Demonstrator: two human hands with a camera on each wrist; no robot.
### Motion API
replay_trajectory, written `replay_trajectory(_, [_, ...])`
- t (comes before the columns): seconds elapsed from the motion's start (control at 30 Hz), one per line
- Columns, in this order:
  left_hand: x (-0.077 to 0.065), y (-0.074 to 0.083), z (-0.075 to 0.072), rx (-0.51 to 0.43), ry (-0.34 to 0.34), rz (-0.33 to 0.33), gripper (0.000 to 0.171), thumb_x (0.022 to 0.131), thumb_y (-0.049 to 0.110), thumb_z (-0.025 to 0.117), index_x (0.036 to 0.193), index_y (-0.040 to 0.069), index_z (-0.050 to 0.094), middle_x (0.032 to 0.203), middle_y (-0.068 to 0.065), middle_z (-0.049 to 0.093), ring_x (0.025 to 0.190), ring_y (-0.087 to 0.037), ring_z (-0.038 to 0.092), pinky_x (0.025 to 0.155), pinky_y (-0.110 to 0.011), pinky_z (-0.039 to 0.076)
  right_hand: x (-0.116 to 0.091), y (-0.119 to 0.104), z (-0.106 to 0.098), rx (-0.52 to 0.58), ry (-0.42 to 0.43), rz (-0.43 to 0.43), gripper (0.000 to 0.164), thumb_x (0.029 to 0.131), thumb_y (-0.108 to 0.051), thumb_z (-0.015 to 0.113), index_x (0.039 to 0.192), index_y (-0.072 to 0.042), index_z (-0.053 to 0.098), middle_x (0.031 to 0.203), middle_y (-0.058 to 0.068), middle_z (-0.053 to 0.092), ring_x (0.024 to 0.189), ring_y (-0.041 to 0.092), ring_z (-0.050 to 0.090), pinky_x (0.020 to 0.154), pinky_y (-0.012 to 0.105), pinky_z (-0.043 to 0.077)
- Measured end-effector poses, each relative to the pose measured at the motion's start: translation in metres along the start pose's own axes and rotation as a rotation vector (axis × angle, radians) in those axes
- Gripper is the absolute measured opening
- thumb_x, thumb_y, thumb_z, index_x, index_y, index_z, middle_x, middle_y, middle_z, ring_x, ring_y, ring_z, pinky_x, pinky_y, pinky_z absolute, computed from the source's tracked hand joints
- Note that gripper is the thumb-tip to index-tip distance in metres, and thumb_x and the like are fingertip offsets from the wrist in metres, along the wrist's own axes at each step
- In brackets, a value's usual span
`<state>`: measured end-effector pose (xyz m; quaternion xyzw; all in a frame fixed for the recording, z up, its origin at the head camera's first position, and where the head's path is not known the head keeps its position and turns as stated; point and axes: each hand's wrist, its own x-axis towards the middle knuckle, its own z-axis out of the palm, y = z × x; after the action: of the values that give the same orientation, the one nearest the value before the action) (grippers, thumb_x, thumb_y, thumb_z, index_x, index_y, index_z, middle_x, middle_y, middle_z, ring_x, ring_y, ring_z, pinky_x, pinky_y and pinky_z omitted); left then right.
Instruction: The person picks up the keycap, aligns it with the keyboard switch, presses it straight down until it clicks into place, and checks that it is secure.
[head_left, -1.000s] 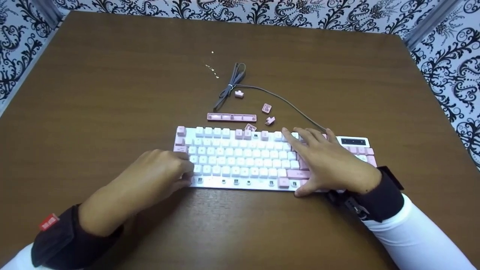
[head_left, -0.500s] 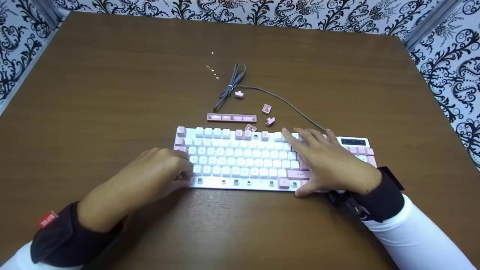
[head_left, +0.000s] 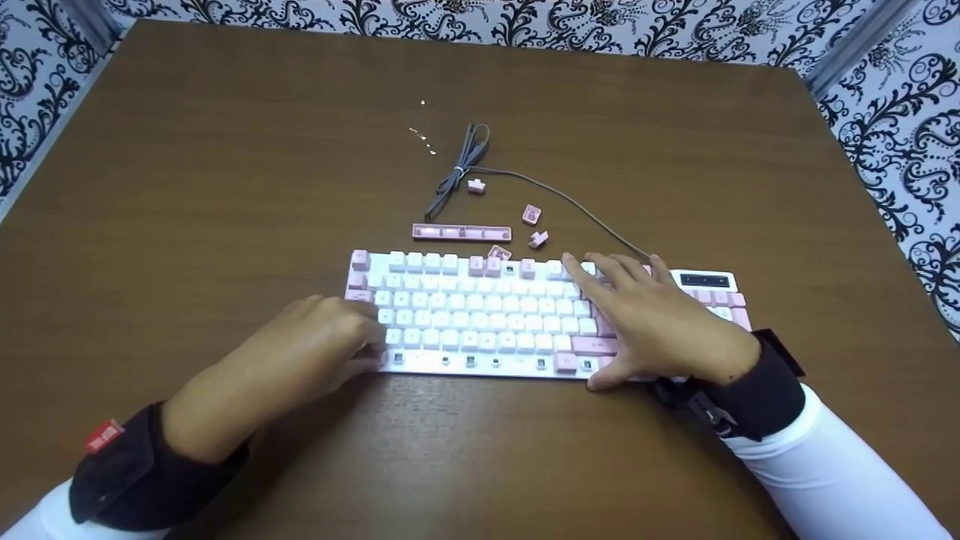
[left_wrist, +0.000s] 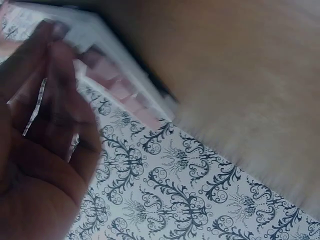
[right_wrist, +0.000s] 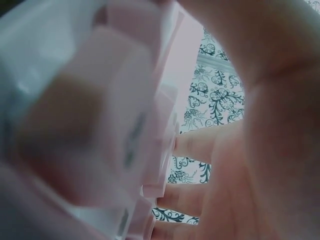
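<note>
A white and pink keyboard (head_left: pixel 474 321) lies on the table, with bare switches showing in its front row. At its left end my left hand (head_left: pixel 322 337) bends its fingers over the front corner. In the left wrist view, thumb and fingertips of that left hand (left_wrist: pixel 50 120) meet on a small, blurred keycap (left_wrist: pixel 61 31) beside the keyboard edge. My right hand (head_left: pixel 660 322) spans the keyboard's right part and grips it, thumb at the front edge and fingertips at the back. Pink keys (right_wrist: pixel 95 115) fill the right wrist view close up, with the palm beside them.
Behind the keyboard lie a long pink spacebar (head_left: pixel 462 232) and several loose pink keycaps (head_left: pixel 531 215), some upturned. A bundled grey cable (head_left: pixel 459 171) runs to the keyboard's back. Small pale specks (head_left: pixel 422 139) dot the brown table (head_left: pixel 225 150).
The left hand shifts very slightly at the keyboard's front left corner. The right hand keeps its grip, and the keyboard and loose keycaps stay where they were.
</note>
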<state>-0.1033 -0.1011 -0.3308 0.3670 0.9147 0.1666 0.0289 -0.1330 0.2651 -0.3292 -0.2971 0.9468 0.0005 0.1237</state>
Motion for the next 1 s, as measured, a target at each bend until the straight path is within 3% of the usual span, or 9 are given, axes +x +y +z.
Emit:
replay_trajectory(0.53, [0.000, 0.003, 0.001, 0.029, 0.003, -0.043, 0.026, 0.075, 0.003, 0.082, 0.063, 0.017, 0.063, 0.066, 0.006, 0.055, 0.056, -0.005, 0.046, 0.052, -0.023, 0.039, 0.000, 0.001, 0.001, 0.003, 0.003, 0.001, 0.137, 0.058, -0.062, 0.088, 0.161, -0.013, 0.012, 0.158, 0.021, 0.031, 0.145, 0.040, 0.031, 0.110, 0.076, 0.022])
replay_trajectory(0.83, [0.001, 0.001, -0.005, 0.048, -0.018, -0.011, 0.026, 0.073, 0.006, 0.083, 0.064, 0.020, 0.063, 0.066, 0.009, 0.057, 0.057, -0.003, 0.048, 0.051, -0.024, 0.041, 0.000, 0.000, 0.001, 0.010, -0.028, 0.023, 0.139, 0.058, -0.064, 0.087, 0.161, -0.015, 0.009, 0.160, 0.021, 0.029, 0.146, 0.041, 0.029, 0.110, 0.077, 0.019])
replay_trajectory(1.0, [0.006, 0.004, -0.014, 0.056, -0.025, 0.036, 0.015, 0.076, 0.011, 0.083, 0.074, 0.019, 0.071, 0.071, 0.007, 0.066, 0.061, -0.005, 0.059, 0.055, -0.028, 0.050, 0.000, 0.000, 0.000, 0.007, -0.025, 0.018, 0.138, 0.059, -0.063, 0.087, 0.161, -0.015, 0.009, 0.159, 0.021, 0.029, 0.146, 0.041, 0.029, 0.111, 0.076, 0.020])
